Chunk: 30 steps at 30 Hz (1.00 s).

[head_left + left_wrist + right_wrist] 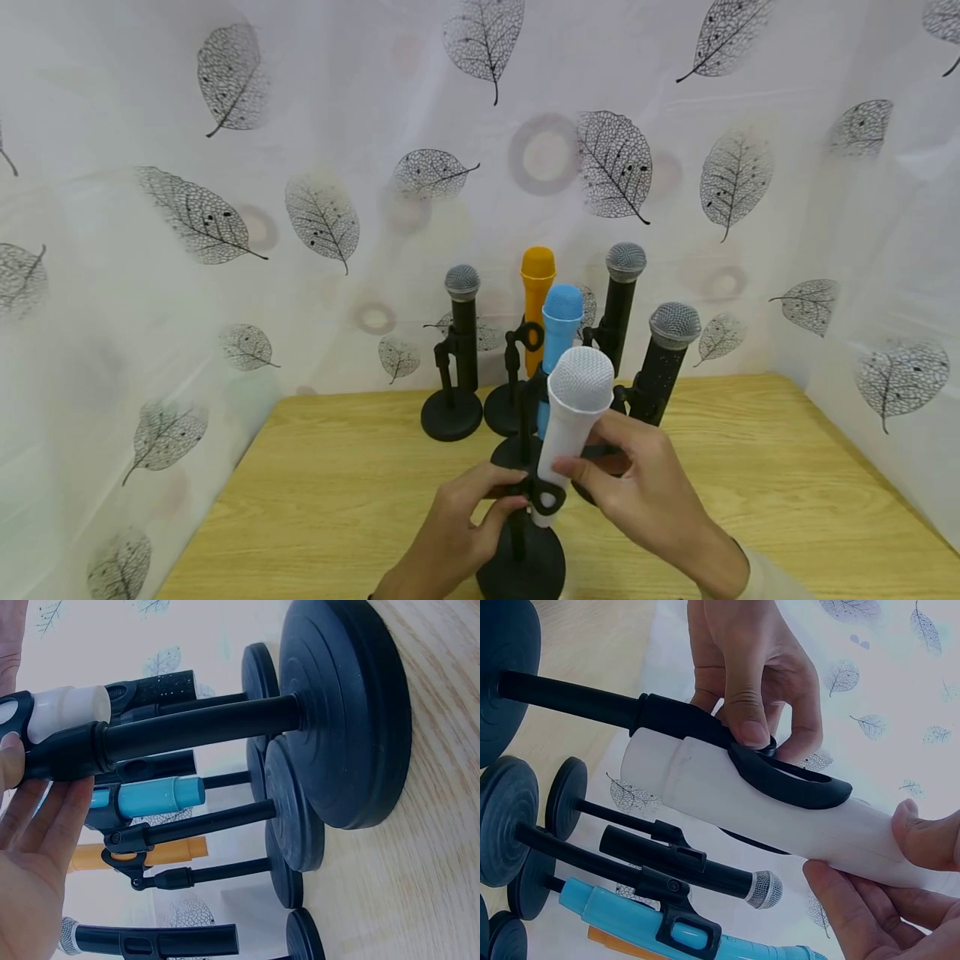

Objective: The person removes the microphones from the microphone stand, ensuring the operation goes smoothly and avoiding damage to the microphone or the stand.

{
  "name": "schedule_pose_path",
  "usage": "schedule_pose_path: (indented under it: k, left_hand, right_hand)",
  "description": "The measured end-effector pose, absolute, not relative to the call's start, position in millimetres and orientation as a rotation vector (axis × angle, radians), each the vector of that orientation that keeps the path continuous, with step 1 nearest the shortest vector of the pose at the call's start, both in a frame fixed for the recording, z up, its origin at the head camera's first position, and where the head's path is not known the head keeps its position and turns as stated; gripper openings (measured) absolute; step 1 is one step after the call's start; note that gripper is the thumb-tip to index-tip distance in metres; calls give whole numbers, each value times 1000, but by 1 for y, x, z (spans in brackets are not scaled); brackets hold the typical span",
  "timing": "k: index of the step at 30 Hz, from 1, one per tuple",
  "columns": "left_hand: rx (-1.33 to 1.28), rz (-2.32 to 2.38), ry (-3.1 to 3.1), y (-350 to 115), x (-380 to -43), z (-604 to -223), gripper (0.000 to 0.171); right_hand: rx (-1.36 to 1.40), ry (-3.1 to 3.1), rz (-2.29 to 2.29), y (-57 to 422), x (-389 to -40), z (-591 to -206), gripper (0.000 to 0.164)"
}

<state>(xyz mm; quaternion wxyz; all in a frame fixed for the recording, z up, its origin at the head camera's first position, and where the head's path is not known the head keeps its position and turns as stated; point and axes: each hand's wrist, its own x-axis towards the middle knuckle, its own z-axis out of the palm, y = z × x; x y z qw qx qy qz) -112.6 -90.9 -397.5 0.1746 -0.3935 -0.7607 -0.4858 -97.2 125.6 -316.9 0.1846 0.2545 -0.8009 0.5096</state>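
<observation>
My right hand [648, 492] holds a white microphone [577, 396] by its handle, thumb on one side and fingers on the other. The microphone stands tilted, its mesh head up and its lower end passing through the black clip [795, 787] of the nearest microphone stand [528, 567]. With thumb and fingers, my left hand [461, 521] pinches that stand at the joint beside the clip. In the left wrist view, the stand's upright [202, 729] rises from its round base, and the white handle end shows past the clip.
Behind stand a blue microphone [561, 321], an orange one [537, 275] and several black ones with silver heads, such as the left one [463, 300] and the right one [663, 358], on round-based stands. The wooden table [337, 500] meets a leaf-patterned sheet [337, 125] at the back and sides.
</observation>
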Motion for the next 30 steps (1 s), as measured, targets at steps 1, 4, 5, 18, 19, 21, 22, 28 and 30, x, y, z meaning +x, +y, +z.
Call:
schedule_pose_path:
  k: [1, 4, 5, 18, 19, 21, 22, 28, 30]
  left_hand:
    - [-1117, -1376, -2153, -91, -113, -398, 23]
    - [-1119, -1375, -2153, -91, -113, -398, 23]
    - [-1120, -1374, -2154, -91, -113, -398, 23]
    - [-1122, -1402, -2187, -93, -113, -398, 22]
    - [-1123, -1405, -2188, -93, -113, -398, 23]
    - [-1125, -1409, -2189, -93, -114, -398, 23]
    - [-1125, -1411, -2191, -93, -114, -398, 23]
    - [-1126, -1413, -2189, -93, -113, -397, 22]
    - [-1128, -1411, -2188, -93, -113, -397, 22]
  right_hand:
    - [720, -2256, 1434, 126, -97, -316, 31]
    - [721, -2255, 1426, 126, -97, -315, 30]
    - [721, -2253, 1423, 126, -97, -314, 30]
    - [731, -2247, 1399, 127, -97, -307, 31]
    - [730, -2251, 1400, 127, -97, -307, 31]
    - [731, -2253, 1407, 127, -97, -305, 31]
    - [730, -2255, 1410, 127, -97, -305, 32]
    - [740, -2253, 1430, 128, -97, -302, 33]
    - [747, -2246, 1432, 128, -96, -300, 33]
